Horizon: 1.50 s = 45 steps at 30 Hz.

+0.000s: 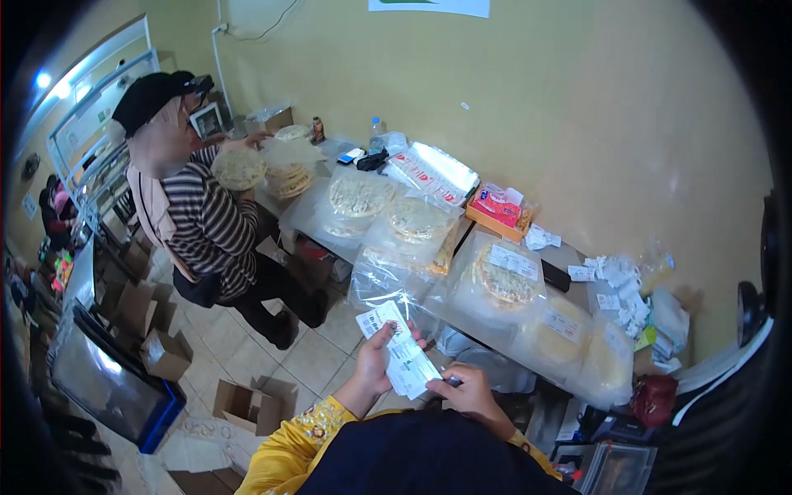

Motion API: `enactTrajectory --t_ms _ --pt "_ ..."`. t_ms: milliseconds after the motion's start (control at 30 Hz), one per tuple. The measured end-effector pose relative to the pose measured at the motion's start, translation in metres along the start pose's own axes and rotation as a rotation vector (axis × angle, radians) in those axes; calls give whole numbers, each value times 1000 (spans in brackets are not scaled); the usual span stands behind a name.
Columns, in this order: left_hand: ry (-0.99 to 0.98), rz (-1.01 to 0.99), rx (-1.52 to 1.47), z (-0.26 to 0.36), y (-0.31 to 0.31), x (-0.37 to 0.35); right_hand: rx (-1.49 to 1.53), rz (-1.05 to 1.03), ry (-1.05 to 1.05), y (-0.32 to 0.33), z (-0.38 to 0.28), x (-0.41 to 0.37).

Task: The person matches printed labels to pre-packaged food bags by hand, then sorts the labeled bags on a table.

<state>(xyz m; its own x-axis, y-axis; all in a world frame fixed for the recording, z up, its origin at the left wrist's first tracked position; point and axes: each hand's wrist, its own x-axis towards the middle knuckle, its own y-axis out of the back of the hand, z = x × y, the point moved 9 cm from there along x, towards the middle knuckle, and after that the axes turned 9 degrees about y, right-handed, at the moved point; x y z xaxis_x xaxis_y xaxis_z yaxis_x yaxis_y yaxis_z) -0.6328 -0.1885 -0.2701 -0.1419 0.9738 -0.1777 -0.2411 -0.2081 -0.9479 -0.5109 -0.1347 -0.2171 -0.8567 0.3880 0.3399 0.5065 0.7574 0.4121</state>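
Slips of printed paper sit fanned in my left hand, fingers closed on them, near the counter. My right hand pinches what looks like a pen at their lower corner; I'd brace the stack flat against sliding.

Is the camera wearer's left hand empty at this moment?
No, the left hand grips printed white paper slips, and the right hand holds a dark pen beside them.
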Motion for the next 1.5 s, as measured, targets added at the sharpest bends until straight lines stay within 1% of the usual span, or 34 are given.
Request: enactTrajectory --t_ms 33,133,233,300,333,400,433,567,667,700,733,800,833,900,933,967,1000,1067,1100,1200,1300,1400,1500 --pt "-23 4 -3 1 7 -1 13 26 -5 -2 1 5" --pt "-65 56 16 8 15 0 57 26 -186 -10 32 13" --pt "-67 139 36 17 15 16 32 52 -198 -12 67 26" --pt "-65 193 14 25 19 30 -1 11 -223 -7 80 41" --pt "-71 138 4 31 18 41 -17 -8 -238 -3 86 48" --pt "-72 33 -30 41 22 60 -6 -40 -227 3 96 63" --pt "-71 13 -31 44 21 70 0 -57 -222 7 99 71" --pt "-86 153 7 51 12 96 -19 -55 -189 24 113 100" --pt "-132 83 76 68 6 104 57 -128 -215 21 126 120" --pt "-146 76 68 75 10 104 75 -151 -132 20 123 128" --pt "-150 60 56 81 6 102 178 -145 -129 20 125 135" --pt "-149 139 75 93 12 96 368 -122 -110 22 127 152" --pt "-117 125 104 97 14 93 357 -125 -102 24 129 158" --pt "-57 168 164 99 24 91 332 -138 -72 21 133 172" --pt "-31 190 197 101 28 89 434 -101 -69 18 131 180" --pt "12 147 211 101 32 90 536 -64 -68 12 128 187" --pt "-2 179 264 105 32 89 638 -24 -68 7 125 193" --pt "-22 241 368 113 31 86 675 -38 -125 -7 121 201" --pt "3 223 343 117 39 86 689 -40 -155 -16 123 204" --pt "-46 246 394 146 40 76 590 19 -134 -38 126 219" --pt "-12 203 470 179 54 68 547 33 -117 -69 121 237" --pt "21 228 464 220 81 58 578 103 -115 -108 122 258" --pt "76 176 486 261 86 43 390 86 -149 -136 109 284"
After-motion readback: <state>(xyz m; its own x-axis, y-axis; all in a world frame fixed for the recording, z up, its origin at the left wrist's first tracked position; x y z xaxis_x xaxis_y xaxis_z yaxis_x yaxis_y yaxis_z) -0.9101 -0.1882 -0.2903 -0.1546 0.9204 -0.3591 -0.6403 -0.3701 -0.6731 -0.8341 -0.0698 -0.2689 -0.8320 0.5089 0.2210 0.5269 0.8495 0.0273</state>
